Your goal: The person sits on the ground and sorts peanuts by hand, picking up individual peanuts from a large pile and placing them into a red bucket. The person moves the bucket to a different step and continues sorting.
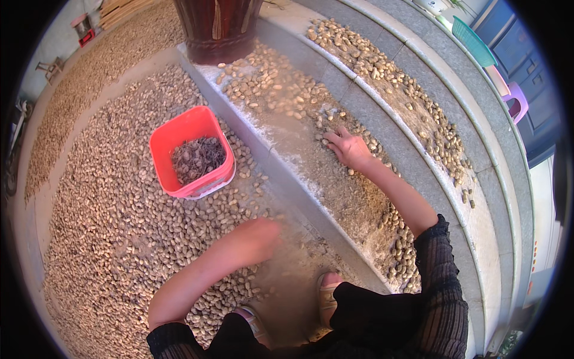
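Observation:
Many unshelled peanuts (282,85) lie on the lowest stone step, mixed with dry soil. My right hand (350,148) reaches down onto that step, its fingertips at a few peanuts; whether it grips any cannot be made out. Over the ground, beside a wide spread of peanuts (116,215), my left hand (262,240) is blurred by motion, and its fingers are hard to see. A red plastic bucket (163,157) stands on the ground among the peanuts, beyond my left hand. Dark dry roots and debris (197,159) lie inside it.
A large dark-red glazed pot (219,31) stands at the top, by the step's end. Curved stone steps (385,103) rise on the right, with more peanuts (376,63) on the second one. A teal basket (473,42) and a purple plastic stool (518,101) are farther up. My sandaled feet are below.

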Demonstrator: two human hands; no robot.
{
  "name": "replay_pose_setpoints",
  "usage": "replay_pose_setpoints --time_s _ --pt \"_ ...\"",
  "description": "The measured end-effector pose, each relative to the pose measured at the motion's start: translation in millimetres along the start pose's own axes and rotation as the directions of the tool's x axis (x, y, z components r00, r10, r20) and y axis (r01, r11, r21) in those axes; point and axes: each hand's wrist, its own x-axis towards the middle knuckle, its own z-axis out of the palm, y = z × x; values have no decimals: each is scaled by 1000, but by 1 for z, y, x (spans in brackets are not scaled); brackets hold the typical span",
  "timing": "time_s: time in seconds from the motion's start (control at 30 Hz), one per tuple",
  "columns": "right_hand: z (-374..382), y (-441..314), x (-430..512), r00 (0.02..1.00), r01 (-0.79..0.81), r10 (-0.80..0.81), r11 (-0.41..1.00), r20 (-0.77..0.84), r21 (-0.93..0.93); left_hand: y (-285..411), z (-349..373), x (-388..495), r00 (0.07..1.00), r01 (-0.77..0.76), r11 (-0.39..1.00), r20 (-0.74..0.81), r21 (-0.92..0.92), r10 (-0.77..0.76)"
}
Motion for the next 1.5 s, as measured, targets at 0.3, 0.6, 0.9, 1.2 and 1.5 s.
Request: replay_pose_setpoints --time_s 0.3,0.6,0.9,1.2,1.5 --pt "-38 20 5 623 -634 568 -35 537 772 0 1 -3 994 -92 996 -53 -19 91" --pt "-70 -147 -5 887 -404 97 638 452 656 39 6 -20 970 -183 979 146 -85 194" --pt "-54 -29 -67 831 -506 483 863 276 15 45 -8 -17 979 -62 997 194 -43 69" --pt "-36 -30 -77 904 -425 403 881 140 207 40 -3 -12 982 -142 985 108 -97 153" --pt "-41 -20 -66 842 -537 492 798 220 272 31 2 -10 987 -116 991 108 -60 122"
